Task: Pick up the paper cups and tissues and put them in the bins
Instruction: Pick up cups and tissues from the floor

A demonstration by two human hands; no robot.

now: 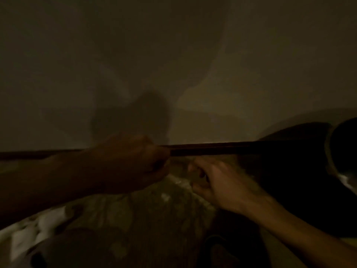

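In dim light, a plain pale wall (251, 55) closes off the far side, so no passage lies beyond it. A dark horizontal strip (222, 149) runs along its foot. The left hand (133, 161) and right hand (218, 182) meet near the middle, just in front of the strip, leaving only a narrow gap between their knuckles. Below them a crumpled fabric with pale blotches (144, 219) rises in soft folds, uneven ground for any reach. At the right edge a dark round container with a paler rim (328, 153) blocks that side, touching or just beside the strip's end. Open air lies above both forearms, up to the wall. Blur hides each hand's grip.
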